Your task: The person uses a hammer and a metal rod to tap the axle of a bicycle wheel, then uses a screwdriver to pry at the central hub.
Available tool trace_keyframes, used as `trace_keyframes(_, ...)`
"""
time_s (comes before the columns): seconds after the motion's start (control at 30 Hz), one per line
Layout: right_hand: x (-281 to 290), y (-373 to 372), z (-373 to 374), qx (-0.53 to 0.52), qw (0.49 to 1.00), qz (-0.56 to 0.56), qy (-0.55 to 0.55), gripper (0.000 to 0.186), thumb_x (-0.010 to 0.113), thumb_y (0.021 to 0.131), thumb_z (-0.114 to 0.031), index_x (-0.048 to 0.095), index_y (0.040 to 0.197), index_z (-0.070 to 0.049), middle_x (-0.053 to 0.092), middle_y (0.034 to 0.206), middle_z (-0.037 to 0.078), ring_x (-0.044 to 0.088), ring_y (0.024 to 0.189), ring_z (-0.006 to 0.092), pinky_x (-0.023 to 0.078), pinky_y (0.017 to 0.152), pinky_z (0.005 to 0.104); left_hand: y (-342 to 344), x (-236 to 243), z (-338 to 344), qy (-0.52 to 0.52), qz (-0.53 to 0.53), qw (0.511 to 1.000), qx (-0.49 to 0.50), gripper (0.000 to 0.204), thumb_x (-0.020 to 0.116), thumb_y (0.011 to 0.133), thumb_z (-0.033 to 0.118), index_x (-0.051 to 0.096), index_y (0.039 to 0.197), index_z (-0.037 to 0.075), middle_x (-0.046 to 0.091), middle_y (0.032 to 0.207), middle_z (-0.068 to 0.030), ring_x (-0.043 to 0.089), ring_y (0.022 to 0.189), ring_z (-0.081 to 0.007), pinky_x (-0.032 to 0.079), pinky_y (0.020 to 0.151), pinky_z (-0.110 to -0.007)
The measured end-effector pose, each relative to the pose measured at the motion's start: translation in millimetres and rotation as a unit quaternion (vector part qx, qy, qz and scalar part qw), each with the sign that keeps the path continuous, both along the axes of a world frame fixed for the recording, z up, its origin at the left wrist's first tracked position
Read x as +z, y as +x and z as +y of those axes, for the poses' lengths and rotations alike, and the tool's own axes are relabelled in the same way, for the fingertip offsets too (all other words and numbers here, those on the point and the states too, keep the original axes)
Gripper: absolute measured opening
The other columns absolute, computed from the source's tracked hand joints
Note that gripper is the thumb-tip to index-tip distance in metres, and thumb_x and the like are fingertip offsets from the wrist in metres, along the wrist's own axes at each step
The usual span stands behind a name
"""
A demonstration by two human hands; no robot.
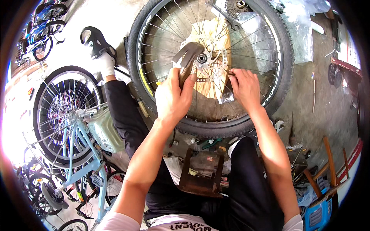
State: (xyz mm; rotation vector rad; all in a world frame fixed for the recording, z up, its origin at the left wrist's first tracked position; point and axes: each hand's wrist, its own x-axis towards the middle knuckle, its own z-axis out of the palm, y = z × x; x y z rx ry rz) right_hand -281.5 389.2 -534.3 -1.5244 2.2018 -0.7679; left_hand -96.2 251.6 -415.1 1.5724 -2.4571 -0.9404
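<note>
A bicycle wheel (288, 73) with a black knobby tyre lies flat before me, a silver brake disc (223, 57) around its hub (201, 58). My left hand (172, 94) is closed around a dark brown, bent, strip-like thing (189, 54) held over the hub's left side; its exact kind is unclear. To the right of the disc, my right hand (245, 87) hovers over the spokes with fingers curled and thumb and fingertips pinched together. A small dark bit shows at those fingertips, too small to name.
Under the wheel lies a yellowish-brown sheet (210, 32). Clear plastic bags (296, 34) and a toothed sprocket cluster (235, 7) are beyond it. At left stands a light blue bicycle (83, 169). A dark wooden stool (200, 188) sits between my legs; a blue plastic stool (318, 215) stands lower right.
</note>
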Motion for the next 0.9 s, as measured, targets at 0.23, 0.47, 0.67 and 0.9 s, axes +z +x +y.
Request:
trace_keyframes(0.23, 2, 1, -2, 0.005, 1.0, -0.005, 0.0, 0.015, 0.07, 0.096, -0.016, 0.066, 0.108, -0.009, 0.071, 0.097, 0.007, 0.065, 0.09, 0.0298, 0.045, 0.077, 0.0431, 14, -42, 4, 0.024, -0.051, 0.998, -0.01, 0.036, 0.065, 0.1, 0.036, 0.056, 0.105, 0.001, 0.068, 0.074, -0.0271, 0.068, 0.071, -0.0488, 0.052, 0.063, -0.054)
trace_keyframes(0.47, 1, 0, 0, -0.004, 1.0, -0.007, -0.004, 0.015, 0.07, 0.095, -0.015, 0.066, 0.108, -0.009, 0.071, 0.097, 0.008, 0.065, 0.09, 0.0302, 0.045, 0.077, 0.0437, 1, 5, 2, 0.015, 0.036, 0.999, 0.009, 0.031, 0.067, 0.1, 0.031, 0.057, 0.106, 0.002, 0.066, 0.073, -0.0248, 0.065, 0.068, -0.0479, 0.05, 0.059, -0.052)
trace_keyframes(0.67, 2, 1, -3, 0.0, 1.0, -0.004, -0.005, 0.016, 0.07, 0.096, -0.015, 0.066, 0.11, -0.008, 0.071, 0.097, 0.008, 0.066, 0.091, 0.0305, 0.045, 0.078, 0.0433, 14, -35, 9, -0.011, 0.016, 1.0, 0.003, 0.035, 0.064, 0.101, 0.035, 0.057, 0.107, 0.0, 0.067, 0.072, -0.0243, 0.067, 0.069, -0.0468, 0.051, 0.06, -0.051)
trace_keyframes(0.9, 2, 3, -2, 0.005, 1.0, -0.005, 0.013, 0.014, 0.069, 0.096, -0.014, 0.066, 0.108, -0.007, 0.071, 0.098, 0.009, 0.066, 0.092, 0.0306, 0.045, 0.078, 0.0424, 7, 0, 4, 0.038, -0.017, 0.999, 0.031, 0.034, 0.067, 0.1, 0.034, 0.059, 0.102, 0.001, 0.067, 0.074, -0.0242, 0.067, 0.07, -0.0467, 0.052, 0.061, -0.05)
